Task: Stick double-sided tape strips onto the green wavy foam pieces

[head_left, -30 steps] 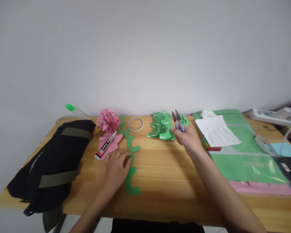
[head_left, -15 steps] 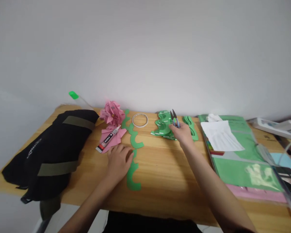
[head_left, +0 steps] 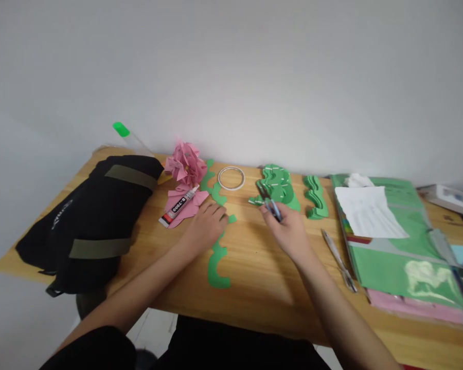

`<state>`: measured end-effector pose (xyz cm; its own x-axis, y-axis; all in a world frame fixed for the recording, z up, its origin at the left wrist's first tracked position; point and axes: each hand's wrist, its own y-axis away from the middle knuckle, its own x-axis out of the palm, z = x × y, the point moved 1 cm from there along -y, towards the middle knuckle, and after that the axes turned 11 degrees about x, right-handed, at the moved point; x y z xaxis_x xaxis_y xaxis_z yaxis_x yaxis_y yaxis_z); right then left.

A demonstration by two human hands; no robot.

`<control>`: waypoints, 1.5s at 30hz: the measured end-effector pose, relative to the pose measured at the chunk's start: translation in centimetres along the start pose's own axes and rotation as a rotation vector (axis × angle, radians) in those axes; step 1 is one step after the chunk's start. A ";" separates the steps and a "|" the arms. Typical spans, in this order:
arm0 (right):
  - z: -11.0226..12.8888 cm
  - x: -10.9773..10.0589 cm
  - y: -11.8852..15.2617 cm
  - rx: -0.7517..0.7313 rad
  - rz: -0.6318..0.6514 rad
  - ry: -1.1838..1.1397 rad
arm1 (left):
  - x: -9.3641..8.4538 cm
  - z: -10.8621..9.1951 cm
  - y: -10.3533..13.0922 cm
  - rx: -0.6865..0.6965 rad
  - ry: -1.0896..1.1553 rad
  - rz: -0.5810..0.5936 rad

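The right hand (head_left: 287, 228) has its fingers wrapped around the handles of small snips (head_left: 273, 209), whose dark blades point away from the person and toward the far left. Those blades lie in front of, or against, the near left part of a layered stack of green wavy cutouts (head_left: 277, 180); whether they touch it cannot be told. A smaller green stack (head_left: 315, 198) sits beyond the right hand and to its right, while a pen (head_left: 337, 259) lies on the counter (head_left: 262, 272) to the right of the wrist.

The left hand (head_left: 207, 224) rests palm down, fingers close together and slightly bent, over the middle of a line of green wavy strips (head_left: 217, 270). The line shows beyond the fingers, by the fingertips, and again on the near side of the hand. Whether the fingers pinch any of it cannot be told.

Just beyond and left of the left hand, a glue tube (head_left: 178, 206) lies on pink paper (head_left: 195, 203), with a crumpled pink paper flower (head_left: 185, 164) farther back. A tape ring (head_left: 231, 189) lies flat beyond both hands, between the strips and the layered stack.
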<state>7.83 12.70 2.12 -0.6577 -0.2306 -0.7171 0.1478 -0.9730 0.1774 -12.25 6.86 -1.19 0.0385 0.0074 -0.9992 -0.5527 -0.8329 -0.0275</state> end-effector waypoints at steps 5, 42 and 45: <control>1.9 2.7 -2.0 -0.014 0.098 0.099 | 0.2 0.3 0.2 0.056 -0.005 0.019; 3.4 -0.8 4.5 0.327 0.496 -1.112 | -5.8 -6.5 0.6 -0.046 0.705 -0.750; 3.4 -0.7 5.1 0.313 0.474 -1.129 | -6.1 -6.8 0.9 -0.045 0.756 -0.743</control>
<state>6.51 7.95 5.86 -0.8737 -0.2675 0.4064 0.4619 -0.7181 0.5206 -7.28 2.29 5.03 0.8705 0.1899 -0.4540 -0.1467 -0.7805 -0.6077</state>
